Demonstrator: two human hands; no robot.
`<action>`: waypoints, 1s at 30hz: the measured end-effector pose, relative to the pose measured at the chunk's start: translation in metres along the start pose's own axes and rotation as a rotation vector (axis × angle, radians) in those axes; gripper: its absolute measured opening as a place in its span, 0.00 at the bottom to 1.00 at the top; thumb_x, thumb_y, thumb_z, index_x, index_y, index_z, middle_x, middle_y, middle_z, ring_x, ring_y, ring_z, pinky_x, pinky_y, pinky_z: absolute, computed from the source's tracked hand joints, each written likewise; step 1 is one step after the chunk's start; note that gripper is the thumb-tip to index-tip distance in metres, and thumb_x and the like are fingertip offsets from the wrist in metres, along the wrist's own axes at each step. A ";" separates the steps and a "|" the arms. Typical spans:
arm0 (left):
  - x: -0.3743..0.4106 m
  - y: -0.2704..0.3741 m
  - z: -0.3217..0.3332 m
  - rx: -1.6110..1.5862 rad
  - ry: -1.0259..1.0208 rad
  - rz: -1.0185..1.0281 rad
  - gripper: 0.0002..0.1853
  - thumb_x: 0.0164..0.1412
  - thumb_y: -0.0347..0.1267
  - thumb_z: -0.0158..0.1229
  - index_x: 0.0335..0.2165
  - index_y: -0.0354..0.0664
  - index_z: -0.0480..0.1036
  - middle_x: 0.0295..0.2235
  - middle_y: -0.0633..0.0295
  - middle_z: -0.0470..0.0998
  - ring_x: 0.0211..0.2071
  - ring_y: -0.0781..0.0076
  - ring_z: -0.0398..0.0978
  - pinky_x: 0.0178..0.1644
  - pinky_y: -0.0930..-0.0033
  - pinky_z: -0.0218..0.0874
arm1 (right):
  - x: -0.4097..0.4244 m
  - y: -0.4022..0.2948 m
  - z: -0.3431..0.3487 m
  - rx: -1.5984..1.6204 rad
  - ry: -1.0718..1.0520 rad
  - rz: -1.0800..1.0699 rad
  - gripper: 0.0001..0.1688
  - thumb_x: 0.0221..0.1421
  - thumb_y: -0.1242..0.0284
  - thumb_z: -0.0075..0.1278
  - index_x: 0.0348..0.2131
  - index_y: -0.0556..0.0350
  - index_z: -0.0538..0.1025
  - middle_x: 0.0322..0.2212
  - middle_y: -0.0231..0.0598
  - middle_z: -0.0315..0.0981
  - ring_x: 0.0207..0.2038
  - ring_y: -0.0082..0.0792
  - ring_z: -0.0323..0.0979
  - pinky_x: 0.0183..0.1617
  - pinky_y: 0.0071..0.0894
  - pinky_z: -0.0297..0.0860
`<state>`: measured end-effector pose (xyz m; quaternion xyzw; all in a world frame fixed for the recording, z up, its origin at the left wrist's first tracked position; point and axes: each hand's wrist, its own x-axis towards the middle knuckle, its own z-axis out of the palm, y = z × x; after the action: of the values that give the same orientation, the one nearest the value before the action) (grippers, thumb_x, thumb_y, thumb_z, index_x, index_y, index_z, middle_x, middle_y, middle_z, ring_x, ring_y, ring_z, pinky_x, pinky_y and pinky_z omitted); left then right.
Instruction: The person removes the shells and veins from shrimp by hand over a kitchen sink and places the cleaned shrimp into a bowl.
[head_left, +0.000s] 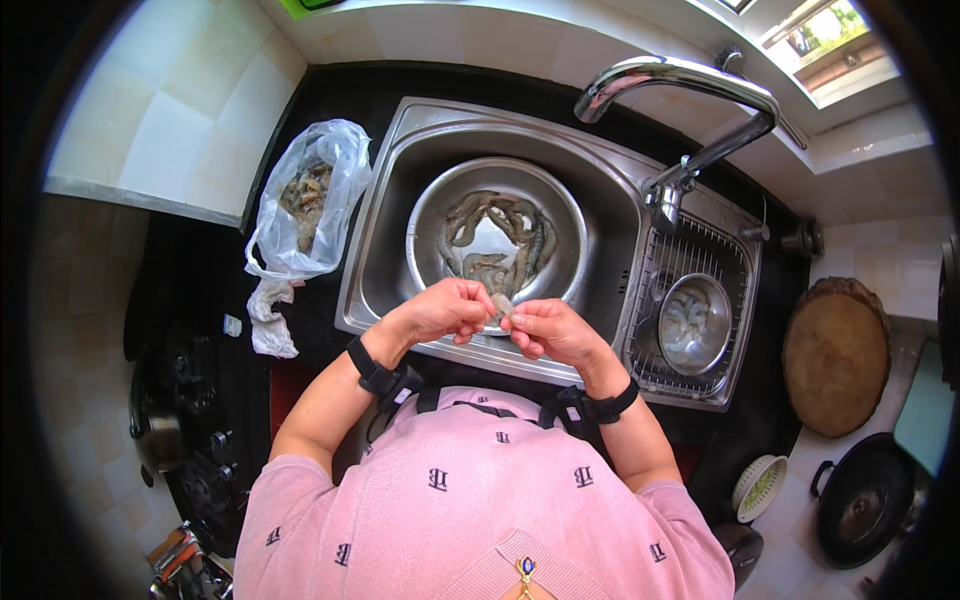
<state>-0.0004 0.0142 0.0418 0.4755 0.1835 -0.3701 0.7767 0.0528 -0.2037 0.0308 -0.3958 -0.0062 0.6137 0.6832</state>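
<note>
Between my fingertips, above the near rim of a large steel bowl (422, 262), is a pale, translucent shrimp (502, 304). My left hand (452, 309) pinches one side of it, and my right hand (546, 328) grips the other. Several grey unpeeled shrimp (541, 236) lie in a ring inside the bowl, which sits in the large sink basin. Peeled shrimp (684, 319) fill part of a smaller steel bowl (724, 330) on a wire rack at the right. An open clear plastic bag (349, 161) left of the sink holds shrimp shells and heads (306, 199).
A chrome faucet (675, 71) arches over the sink's far right. A crumpled white cloth (270, 322) lies below the bag. To the right are a round wooden board (836, 356), a black pan (862, 502) and a white colander (759, 487). A gas stove (199, 405) stands at left.
</note>
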 end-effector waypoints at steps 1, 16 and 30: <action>0.000 -0.001 0.001 -0.009 -0.005 0.008 0.04 0.48 0.22 0.52 0.28 0.36 0.68 0.18 0.63 0.69 0.14 0.80 0.63 0.16 0.77 0.56 | -0.001 -0.001 0.003 -0.006 -0.005 -0.006 0.13 0.59 0.69 0.45 0.34 0.63 0.73 0.18 0.29 0.67 0.16 0.18 0.60 0.22 0.16 0.60; 0.013 -0.018 -0.007 -0.176 0.141 0.184 0.08 0.56 0.26 0.45 0.25 0.36 0.71 0.20 0.62 0.71 0.16 0.78 0.66 0.17 0.77 0.57 | 0.001 0.004 0.004 0.176 -0.022 -0.125 0.15 0.61 0.66 0.41 0.33 0.62 0.72 0.16 0.28 0.64 0.14 0.16 0.56 0.20 0.18 0.56; 0.002 -0.007 0.020 0.013 0.078 0.305 0.10 0.57 0.33 0.54 0.29 0.35 0.74 0.22 0.68 0.72 0.16 0.86 0.62 0.18 0.83 0.52 | 0.012 0.017 0.006 0.315 -0.073 -0.156 0.17 0.61 0.62 0.41 0.30 0.57 0.71 0.15 0.28 0.63 0.13 0.17 0.55 0.20 0.19 0.56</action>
<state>-0.0059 -0.0058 0.0461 0.5169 0.1368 -0.2301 0.8131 0.0385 -0.1915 0.0202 -0.2599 0.0346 0.5661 0.7815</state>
